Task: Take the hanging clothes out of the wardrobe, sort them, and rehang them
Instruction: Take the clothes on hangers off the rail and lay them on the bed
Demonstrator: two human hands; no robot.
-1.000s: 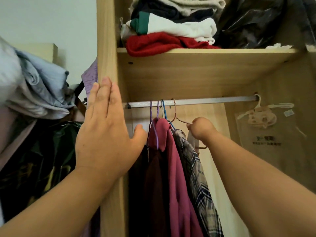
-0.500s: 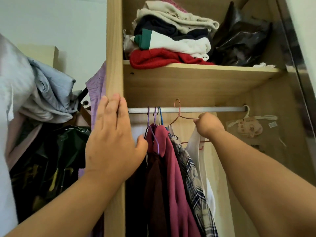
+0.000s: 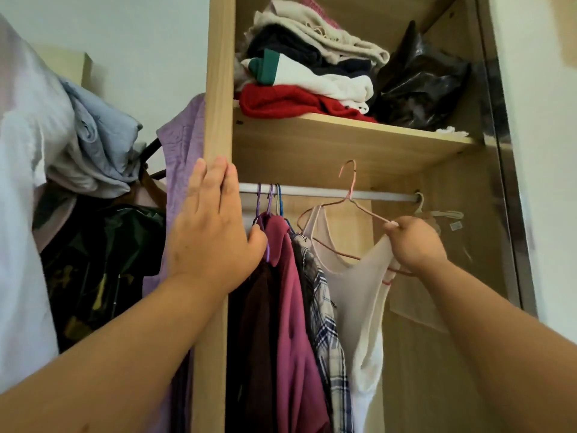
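In the head view, the pink wire hanger [image 3: 352, 198] carrying the white tank top [image 3: 359, 292] is pinched at one shoulder by the right hand [image 3: 415, 242], and its hook is seen raised above the rail [image 3: 327, 193]. The left hand [image 3: 215, 232] is laid flat, fingers [image 3: 212, 176] straight, on the wardrobe's side panel [image 3: 218, 89]. The hanger is best drawn forward and kept level, so that the top is not shed.

Rail [image 3: 315, 192] bare btwn the bunched clothes [image 3: 290, 292] at its 9 o'clock end and the pink hanger [image 3: 352, 185], also bare on to the white hanger [image 3: 420, 203] at 3. Shelf [image 3: 343, 142] close at 12, little headroom. Side panel [image 3: 218, 89] walls off 9. Open room at 4 o'clock of the tank top [image 3: 352, 292].
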